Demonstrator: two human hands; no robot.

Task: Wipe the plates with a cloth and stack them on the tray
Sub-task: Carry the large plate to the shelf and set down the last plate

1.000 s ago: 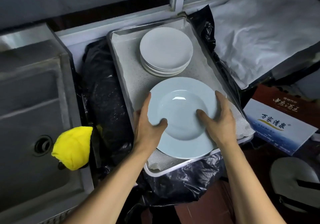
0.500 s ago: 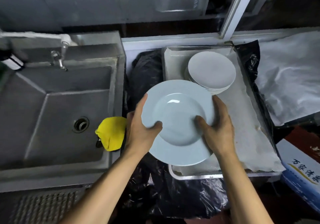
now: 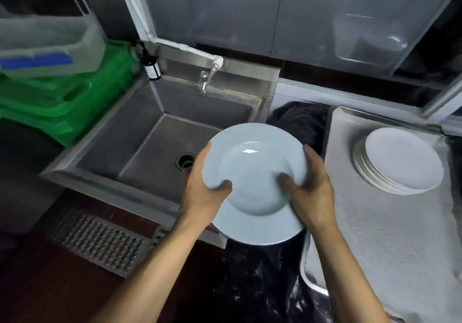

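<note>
Far left, green crates sit stacked beside the steel sink, with the tap over the basin. The left hand grips the pale plate at its left rim, thumb on the face. The plate is up in the air, over the sink's near right corner and a black bag. The right hand clamps the opposite rim the same way. Further right, the tray, lined with what looks like cloth, carries a stack of plates.
</note>
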